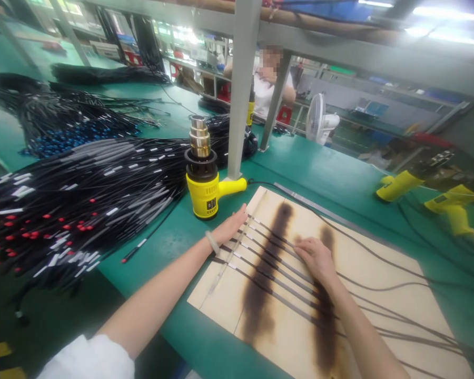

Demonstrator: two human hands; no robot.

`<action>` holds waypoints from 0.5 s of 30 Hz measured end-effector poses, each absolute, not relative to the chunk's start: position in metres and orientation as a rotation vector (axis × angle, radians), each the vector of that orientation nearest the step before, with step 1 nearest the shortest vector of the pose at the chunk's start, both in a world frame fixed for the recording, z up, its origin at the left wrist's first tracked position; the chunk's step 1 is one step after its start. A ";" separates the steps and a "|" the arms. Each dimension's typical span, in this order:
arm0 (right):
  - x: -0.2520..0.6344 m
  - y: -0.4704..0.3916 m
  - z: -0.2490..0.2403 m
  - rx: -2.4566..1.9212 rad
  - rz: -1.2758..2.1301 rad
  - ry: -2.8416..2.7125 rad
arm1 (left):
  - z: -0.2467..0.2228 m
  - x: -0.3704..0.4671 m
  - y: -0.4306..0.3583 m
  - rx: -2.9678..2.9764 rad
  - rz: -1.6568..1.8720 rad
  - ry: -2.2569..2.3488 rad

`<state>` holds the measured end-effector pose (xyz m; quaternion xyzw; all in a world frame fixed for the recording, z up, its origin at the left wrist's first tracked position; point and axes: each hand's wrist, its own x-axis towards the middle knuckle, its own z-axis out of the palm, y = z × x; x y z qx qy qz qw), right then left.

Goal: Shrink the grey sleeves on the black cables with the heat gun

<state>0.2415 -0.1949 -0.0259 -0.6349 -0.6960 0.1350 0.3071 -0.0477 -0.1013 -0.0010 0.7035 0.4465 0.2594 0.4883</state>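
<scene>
Several black cables point(284, 276) lie side by side across a pale wooden board point(383, 252) with two dark scorched bands. White sleeves show near their left ends, by a thin clear strip point(221, 276) along the board's edge. My left hand point(234, 225) is at that edge, its fingers together at the end of the farthest cable; its grip is partly hidden. Further right, my right hand point(315, 257) pinches the same cable between thumb and fingers, over the board between the scorched bands. A yellow heat gun point(205, 192) stands nozzle up just beyond my left hand.
Large bundles of black cables point(142, 163) with red and white ends cover the left of the green table point(174, 247). A grey post point(243, 89) rises behind the heat gun. More yellow heat guns point(398, 185) lie at right. A person point(264, 95) sits beyond, near a white fan point(319, 118).
</scene>
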 end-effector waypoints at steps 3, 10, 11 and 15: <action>0.238 -0.197 -0.024 -1.665 0.332 -1.826 | 0.000 -0.047 -0.104 1.660 0.697 1.066; 0.211 -0.199 -0.012 -1.596 0.215 -1.872 | 0.001 -0.046 -0.107 1.594 0.750 1.055; 0.207 -0.199 -0.011 -1.596 0.201 -1.897 | 0.001 -0.045 -0.108 1.597 0.748 1.053; 0.198 -0.200 -0.010 -1.638 0.147 -1.954 | 0.003 -0.044 -0.110 1.621 0.727 1.072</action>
